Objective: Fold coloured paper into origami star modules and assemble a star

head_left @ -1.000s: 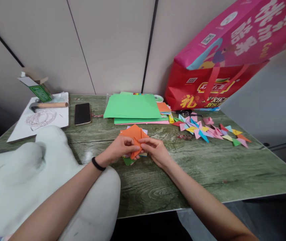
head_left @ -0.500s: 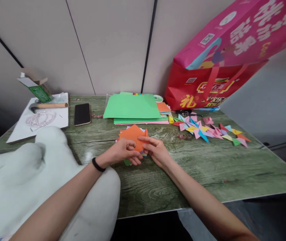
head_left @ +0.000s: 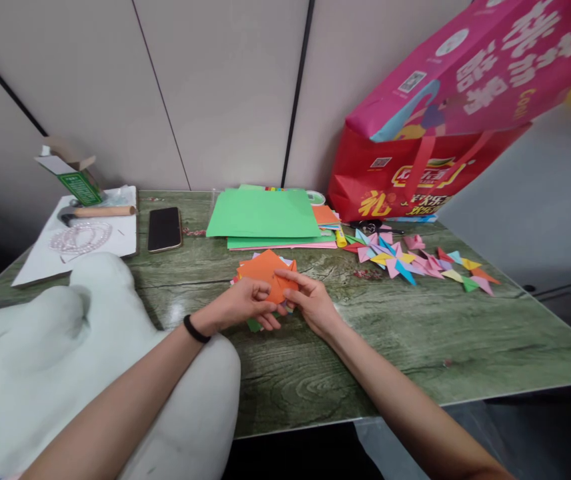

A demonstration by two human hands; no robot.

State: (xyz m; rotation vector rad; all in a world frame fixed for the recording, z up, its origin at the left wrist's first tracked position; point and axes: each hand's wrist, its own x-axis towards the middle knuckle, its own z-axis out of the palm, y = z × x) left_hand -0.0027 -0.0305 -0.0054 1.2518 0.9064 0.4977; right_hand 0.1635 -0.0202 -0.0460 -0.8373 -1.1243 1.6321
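Note:
An orange sheet of paper (head_left: pixel 264 265) is held between both hands above a small stack of coloured paper (head_left: pixel 254 325), which it mostly covers. My left hand (head_left: pixel 250 301), with a black band at the wrist, pinches the sheet's lower left side between thumb and fingers. My right hand (head_left: pixel 313 300) grips its right corner, thumb below and index finger on top. A fold line shows near that right corner. Just behind lie larger green sheets (head_left: pixel 264 213) with pink and orange paper under them.
Folded paper pieces (head_left: pixel 394 257), scissors (head_left: pixel 373 225) and a glue stick (head_left: pixel 340 237) lie to the right. Red and pink bags (head_left: pixel 390 180) stand behind. At left are a phone (head_left: pixel 164 228), a hammer (head_left: pixel 100 211), beads (head_left: pixel 80 237), a green box (head_left: pixel 78 183) and a large white plush (head_left: pixel 185 393).
The right corner of the orange sheet, raised before, now lies flatter under my right fingers. My left hand has barely moved.

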